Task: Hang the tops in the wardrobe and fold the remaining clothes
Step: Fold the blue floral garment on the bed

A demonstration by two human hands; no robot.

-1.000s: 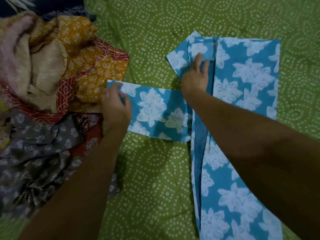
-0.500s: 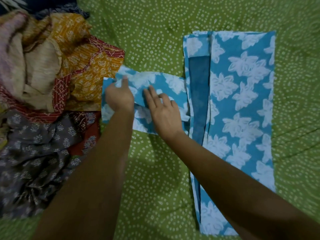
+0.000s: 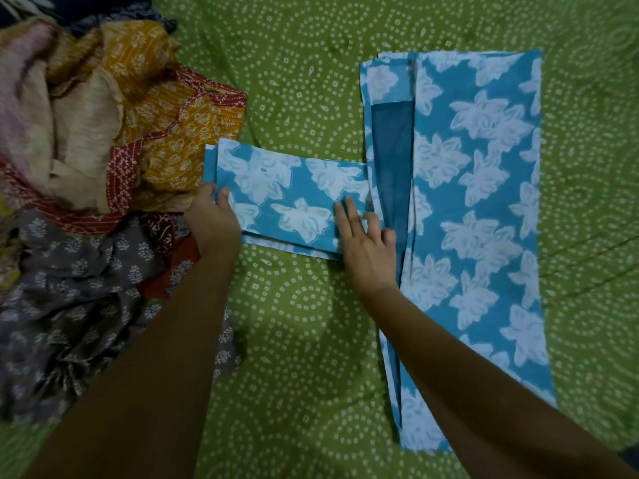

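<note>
Forearms: two bare forearms enter from the bottom edge and reach forward over a green dotted bedspread

Left hand: at the outer, left end of the sleeve; thumb lies on top of the cloth with the fingers tucked under the edge, so it pinches the sleeve's end

Right hand: fingers straight and spread, pressed flat on the inner end of the sleeve where it meets the body of the garment; grasps nothing

Blue floral top: turquoise with white flower print, laid flat on the bedspread to the right of centre; body folded into a long vertical strip, with a plain darker-blue inner face showing as a narrow band along its left side

Sleeve: sticks out leftward from the strip, flat, its far end touching the heap

Heap of unfolded clothes: left side, crumpled; grey printed cloth nearest, then red-trimmed mustard printed piece, with beige and pinkish cloth farthest
</note>
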